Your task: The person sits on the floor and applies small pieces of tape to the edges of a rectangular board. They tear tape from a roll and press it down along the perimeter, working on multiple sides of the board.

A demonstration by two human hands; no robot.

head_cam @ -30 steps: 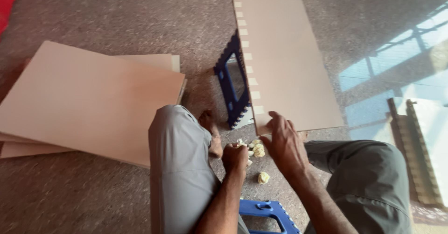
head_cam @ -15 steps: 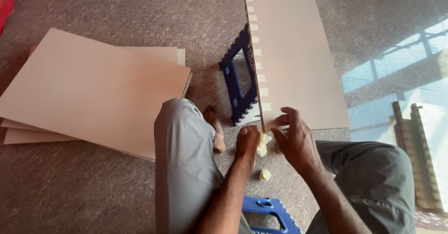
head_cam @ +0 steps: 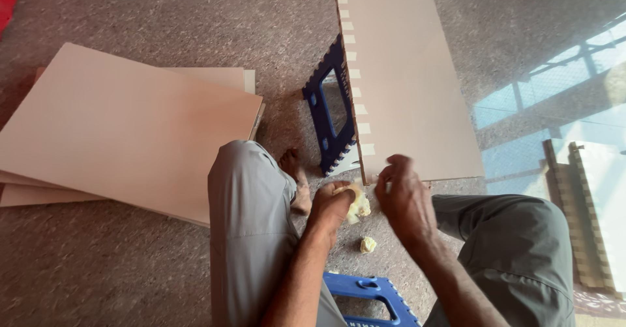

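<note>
My left hand (head_cam: 331, 204) is closed around a crumpled wad of pale yellow tape (head_cam: 358, 203), just in front of my knees. My right hand (head_cam: 403, 195) is beside it with fingertips pinched on a small bit, likely a strip of that tape, close to the near corner of a beige board (head_cam: 407, 79). Short pale tape strips run down the board's left edge. The board leans on a blue plastic stool (head_cam: 330, 108) lying on its side. A second small yellow wad (head_cam: 368, 244) lies on the floor below my hands.
A stack of large beige boards (head_cam: 124, 128) lies on the speckled floor to the left. Another blue stool (head_cam: 372, 297) sits between my legs at the bottom. My bare foot (head_cam: 297, 177) rests by the tipped stool. A wooden slatted piece (head_cam: 580, 216) lies at right.
My right hand has lifted off the board's near corner and come together with my left hand at the yellow wad. The view has shifted slightly.
</note>
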